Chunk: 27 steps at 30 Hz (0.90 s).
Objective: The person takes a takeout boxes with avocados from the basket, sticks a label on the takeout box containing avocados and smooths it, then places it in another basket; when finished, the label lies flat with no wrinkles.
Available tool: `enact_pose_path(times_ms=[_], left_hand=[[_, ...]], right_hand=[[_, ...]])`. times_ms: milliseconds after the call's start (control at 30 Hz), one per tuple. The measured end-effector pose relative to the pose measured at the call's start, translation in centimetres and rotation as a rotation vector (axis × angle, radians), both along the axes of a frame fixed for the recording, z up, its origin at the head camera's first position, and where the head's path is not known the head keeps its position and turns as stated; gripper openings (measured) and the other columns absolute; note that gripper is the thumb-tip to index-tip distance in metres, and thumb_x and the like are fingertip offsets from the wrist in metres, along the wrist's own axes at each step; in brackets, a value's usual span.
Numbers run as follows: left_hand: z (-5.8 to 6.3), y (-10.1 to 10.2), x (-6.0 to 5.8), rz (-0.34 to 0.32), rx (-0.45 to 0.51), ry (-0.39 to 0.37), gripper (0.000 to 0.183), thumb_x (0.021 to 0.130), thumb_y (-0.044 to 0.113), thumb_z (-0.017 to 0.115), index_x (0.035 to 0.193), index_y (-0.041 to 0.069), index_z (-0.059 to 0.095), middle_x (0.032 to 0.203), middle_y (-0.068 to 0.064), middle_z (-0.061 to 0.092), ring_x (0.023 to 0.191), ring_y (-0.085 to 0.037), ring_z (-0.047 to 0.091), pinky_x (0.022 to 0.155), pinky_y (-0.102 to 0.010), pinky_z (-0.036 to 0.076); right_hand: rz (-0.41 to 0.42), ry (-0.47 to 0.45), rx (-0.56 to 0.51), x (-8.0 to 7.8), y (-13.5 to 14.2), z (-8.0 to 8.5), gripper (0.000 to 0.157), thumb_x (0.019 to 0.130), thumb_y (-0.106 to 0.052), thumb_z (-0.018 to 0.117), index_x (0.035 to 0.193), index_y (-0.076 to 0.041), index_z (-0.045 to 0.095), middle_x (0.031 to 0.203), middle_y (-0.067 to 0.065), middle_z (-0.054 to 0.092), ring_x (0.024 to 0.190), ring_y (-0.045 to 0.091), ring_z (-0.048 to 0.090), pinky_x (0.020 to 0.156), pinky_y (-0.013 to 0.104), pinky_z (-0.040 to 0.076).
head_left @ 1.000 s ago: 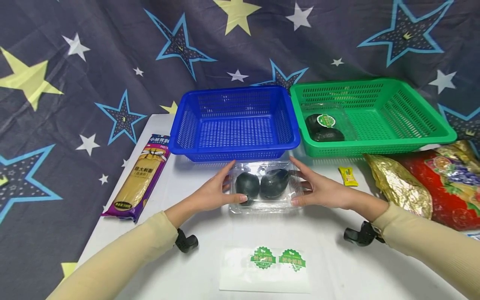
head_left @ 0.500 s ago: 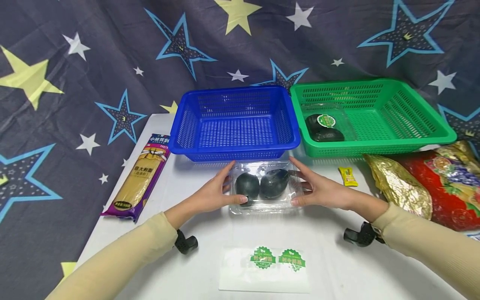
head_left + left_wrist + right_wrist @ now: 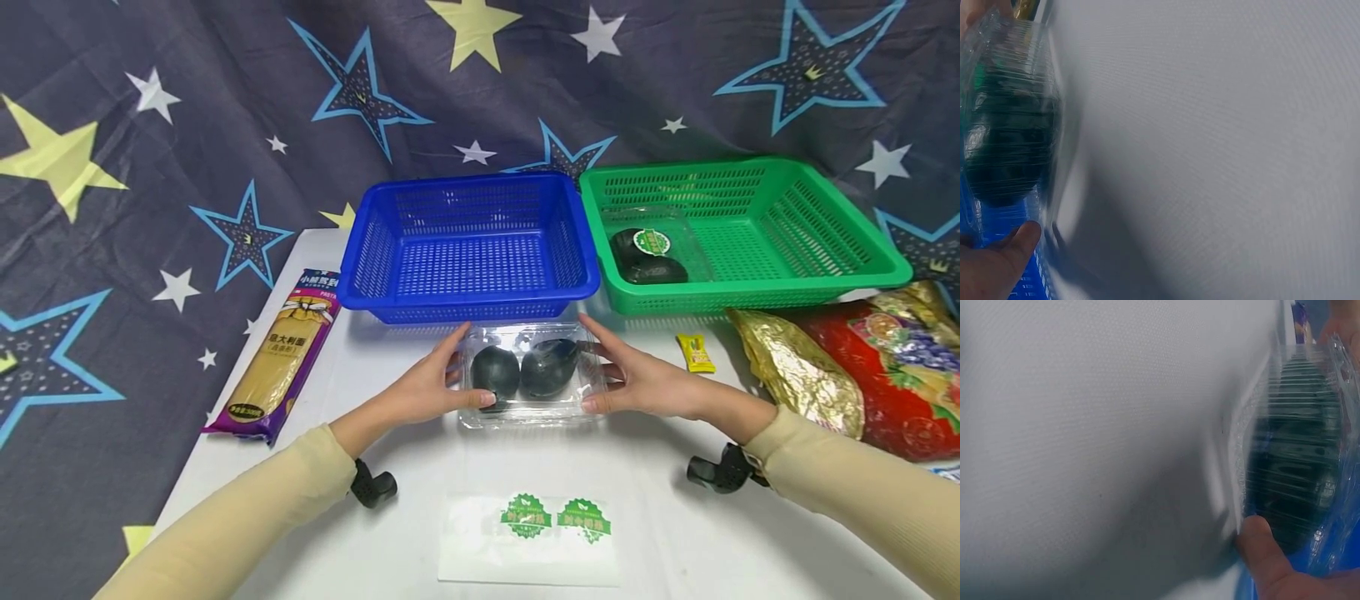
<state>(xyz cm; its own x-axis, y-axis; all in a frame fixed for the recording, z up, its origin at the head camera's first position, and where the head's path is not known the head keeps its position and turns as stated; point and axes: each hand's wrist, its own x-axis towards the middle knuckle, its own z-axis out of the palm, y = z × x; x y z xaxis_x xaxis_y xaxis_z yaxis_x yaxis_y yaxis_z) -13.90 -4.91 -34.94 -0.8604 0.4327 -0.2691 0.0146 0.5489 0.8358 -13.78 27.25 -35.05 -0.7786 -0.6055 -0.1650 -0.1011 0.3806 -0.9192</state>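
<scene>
A clear plastic clamshell box (image 3: 528,417) is on the white table in front of the blue basket. Inside it lie two dark avocados, a left one (image 3: 495,372) and a right one (image 3: 550,367). My left hand (image 3: 429,385) holds the box's left end, thumb along the front and fingers behind. Its right end is held the same way by my right hand (image 3: 643,375). Ribbed plastic walls of the box (image 3: 1013,131) show in the left wrist view, with the thumb (image 3: 1019,244) below. The right thumb (image 3: 1260,544) touches the lower edge in the right wrist view.
Behind the box stand a blue basket (image 3: 468,306) and a green basket (image 3: 810,292); the green one holds a labelled box of avocados (image 3: 652,258). A sticker sheet (image 3: 517,562) with two green labels lies in front. Left is a pasta pack (image 3: 277,358); right, a yellow sachet (image 3: 696,353) and red-gold bag (image 3: 892,375).
</scene>
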Motion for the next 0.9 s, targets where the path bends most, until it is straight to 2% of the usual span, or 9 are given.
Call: enact_pose_path(times_ms=[200,367,467,600,667,733,833,900], left_hand=[[-0.3,0.1,0.2,-0.006,0.002,-0.002,0.109,0.076,0.044,0.078,0.155,0.025,0.005,0.157,-0.013,0.017,0.137,-0.032,0.034,0.106,-0.040,0.036],[0.0,-0.4,0.6,-0.044,0.018,-0.003,0.107,0.081,0.047,0.072,0.154,0.024,-0.003,0.160,-0.006,0.007,0.140,-0.029,0.028,0.108,-0.039,0.033],[0.5,-1.2,1.5,-0.081,-0.047,0.052,0.106,0.084,0.050,0.067,0.154,0.017,-0.005,0.160,-0.008,0.005,0.142,-0.029,0.024,0.110,-0.041,0.029],[1.0,-2.5,3.8,-0.182,-0.252,0.190,0.109,0.081,0.057,0.066,0.153,0.005,0.003,0.158,-0.016,0.007,0.143,-0.032,0.017,0.113,-0.046,0.022],[0.9,-2.9,5.0,-0.249,-0.356,0.256,0.110,0.079,0.060,0.066,0.152,0.001,0.009,0.158,-0.020,0.008,0.144,-0.034,0.013,0.114,-0.047,0.019],[0.5,-2.9,6.1,-0.304,-0.434,0.290,0.110,0.078,0.063,0.065,0.152,0.000,0.013,0.157,-0.022,0.009,0.144,-0.037,0.011,0.113,-0.050,0.018],[-0.3,-2.2,7.4,-0.345,-0.540,0.321,0.110,0.077,0.067,0.062,0.150,-0.003,0.019,0.156,-0.025,0.008,0.143,-0.040,0.007,0.112,-0.056,0.017],[-0.9,-1.6,8.0,-0.344,-0.584,0.314,0.111,0.077,0.070,0.059,0.150,-0.004,0.018,0.156,-0.026,0.005,0.143,-0.042,0.003,0.111,-0.060,0.016]], right_hand=[[-0.004,-0.011,-0.005,0.2,0.2,-0.3,0.113,0.080,-0.020,0.078,0.154,-0.021,-0.009,0.155,0.028,0.002,0.133,0.053,0.024,0.105,0.058,0.029],[-0.009,-0.006,-0.009,0.9,0.5,0.3,0.110,0.083,-0.019,0.075,0.153,-0.022,-0.010,0.154,0.030,0.005,0.134,0.052,0.024,0.104,0.056,0.032],[-0.060,0.153,0.040,2.3,0.9,1.7,0.096,0.086,-0.019,0.072,0.154,-0.013,0.005,0.151,0.029,0.021,0.131,0.048,0.034,0.100,0.054,0.038],[-0.127,0.528,0.167,5.2,0.8,3.8,0.068,0.084,-0.019,0.074,0.141,-0.006,0.039,0.136,0.014,0.050,0.115,0.030,0.057,0.089,0.041,0.051],[-0.086,0.665,0.185,6.6,0.2,4.3,0.059,0.082,-0.018,0.076,0.134,-0.010,0.049,0.127,0.005,0.058,0.107,0.020,0.061,0.084,0.034,0.053],[0.024,0.728,0.178,7.6,-1.0,4.4,0.054,0.083,-0.019,0.075,0.132,-0.012,0.053,0.122,0.000,0.061,0.102,0.014,0.062,0.082,0.030,0.053],[0.224,0.725,0.191,8.5,-3.2,3.5,0.050,0.086,-0.024,0.071,0.132,-0.012,0.053,0.123,-0.003,0.061,0.107,0.012,0.059,0.088,0.032,0.052],[0.337,0.699,0.241,8.8,-4.6,2.7,0.049,0.088,-0.026,0.069,0.132,-0.010,0.054,0.125,-0.002,0.059,0.111,0.012,0.057,0.092,0.033,0.050]])
